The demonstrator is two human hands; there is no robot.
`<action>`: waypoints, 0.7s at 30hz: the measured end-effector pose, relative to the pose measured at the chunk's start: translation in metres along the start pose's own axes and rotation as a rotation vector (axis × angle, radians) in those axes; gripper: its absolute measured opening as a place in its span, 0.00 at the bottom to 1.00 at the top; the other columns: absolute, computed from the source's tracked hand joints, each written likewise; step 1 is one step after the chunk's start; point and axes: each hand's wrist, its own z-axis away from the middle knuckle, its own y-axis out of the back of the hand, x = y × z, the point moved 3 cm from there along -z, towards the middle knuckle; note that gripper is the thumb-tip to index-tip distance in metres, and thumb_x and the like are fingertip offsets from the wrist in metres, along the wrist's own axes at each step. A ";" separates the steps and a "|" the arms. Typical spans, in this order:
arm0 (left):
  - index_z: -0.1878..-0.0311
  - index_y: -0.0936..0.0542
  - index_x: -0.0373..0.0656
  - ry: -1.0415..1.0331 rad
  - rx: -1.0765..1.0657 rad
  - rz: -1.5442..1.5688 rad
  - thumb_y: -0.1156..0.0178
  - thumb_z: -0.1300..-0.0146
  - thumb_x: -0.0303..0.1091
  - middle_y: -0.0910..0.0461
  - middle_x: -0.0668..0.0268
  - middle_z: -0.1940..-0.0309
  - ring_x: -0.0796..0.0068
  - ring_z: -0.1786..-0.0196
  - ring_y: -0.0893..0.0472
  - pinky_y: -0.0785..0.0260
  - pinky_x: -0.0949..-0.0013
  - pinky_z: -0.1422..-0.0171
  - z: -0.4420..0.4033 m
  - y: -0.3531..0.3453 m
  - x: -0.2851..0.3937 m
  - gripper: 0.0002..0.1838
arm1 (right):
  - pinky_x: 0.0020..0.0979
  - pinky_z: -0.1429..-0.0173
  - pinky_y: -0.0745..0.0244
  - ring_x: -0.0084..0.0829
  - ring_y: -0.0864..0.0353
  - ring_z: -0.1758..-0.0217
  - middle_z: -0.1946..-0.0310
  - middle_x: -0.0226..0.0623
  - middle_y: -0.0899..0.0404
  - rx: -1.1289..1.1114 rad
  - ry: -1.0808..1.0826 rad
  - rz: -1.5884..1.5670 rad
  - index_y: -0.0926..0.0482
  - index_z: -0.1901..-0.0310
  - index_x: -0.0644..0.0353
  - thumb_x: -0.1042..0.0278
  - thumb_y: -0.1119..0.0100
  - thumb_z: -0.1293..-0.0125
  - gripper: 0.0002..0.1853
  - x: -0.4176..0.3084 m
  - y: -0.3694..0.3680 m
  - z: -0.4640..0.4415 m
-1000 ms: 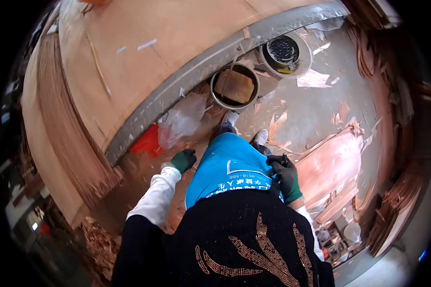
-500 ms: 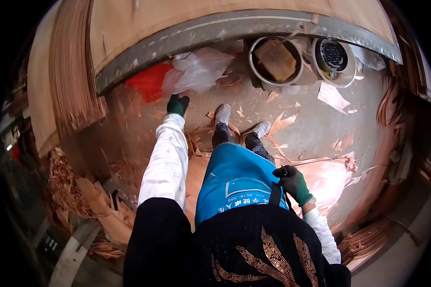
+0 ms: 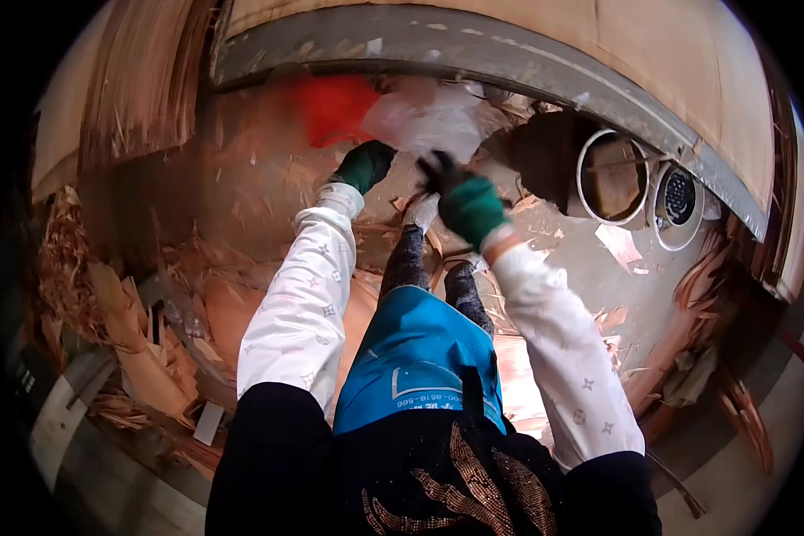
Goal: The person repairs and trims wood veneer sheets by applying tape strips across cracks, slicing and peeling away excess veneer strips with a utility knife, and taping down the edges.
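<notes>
Under the bench (image 3: 473, 40) at the far side lies a clear plastic bag (image 3: 438, 116) – a red bag (image 3: 335, 105) to its left. Nearer, the left hand (image 3: 364, 167) curls, contents unclear; the right hand (image 3: 463, 201) – blurred – looks released, fingers spread.

The blue apron (image 3: 429, 344) carries the readable print: a phone-style number in pale digits, legible as "00-8518-566" — whatever stands ahead of the first zero cannot be made out beside the dark strap (image 3: 472, 390). A white angular line borders the number. Next to it, a row of larger Chinese characters in white runs up to the edge of the black top (image 3: 375, 464), too cut off to read with certainty. The white sleeves (image 3: 302, 295) bear small printed flower-like and round motifs — any letters among them are too small to read.
</notes>
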 end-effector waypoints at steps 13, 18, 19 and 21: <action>0.42 0.26 0.40 0.392 0.499 0.643 0.43 0.41 0.48 0.26 0.48 0.41 0.51 0.38 0.28 0.36 0.57 0.33 -0.009 0.051 0.054 0.28 | 0.43 0.50 0.24 0.52 0.22 0.50 0.49 0.50 0.24 0.039 -0.271 -0.266 0.29 0.41 0.59 0.77 0.45 0.43 0.24 0.042 0.036 -0.042; 0.41 0.27 0.40 0.282 0.627 0.359 0.43 0.39 0.46 0.25 0.49 0.43 0.50 0.39 0.28 0.36 0.56 0.35 -0.021 0.061 0.068 0.26 | 0.43 0.53 0.24 0.53 0.21 0.53 0.51 0.51 0.23 0.124 -0.213 -0.307 0.28 0.44 0.57 0.77 0.47 0.44 0.23 0.046 0.038 -0.048; 0.41 0.27 0.41 0.277 0.620 0.232 0.42 0.40 0.46 0.25 0.50 0.43 0.50 0.40 0.27 0.35 0.56 0.36 -0.029 0.060 0.070 0.27 | 0.43 0.53 0.24 0.52 0.21 0.52 0.51 0.50 0.23 0.104 -0.223 -0.336 0.27 0.44 0.57 0.77 0.47 0.44 0.23 0.048 0.038 -0.049; 0.41 0.26 0.41 0.245 0.643 0.156 0.39 0.42 0.46 0.23 0.52 0.46 0.51 0.42 0.25 0.33 0.57 0.39 -0.037 0.067 0.074 0.27 | 0.43 0.53 0.24 0.52 0.22 0.52 0.51 0.50 0.23 0.138 -0.179 -0.304 0.27 0.44 0.58 0.77 0.47 0.44 0.23 0.049 0.038 -0.051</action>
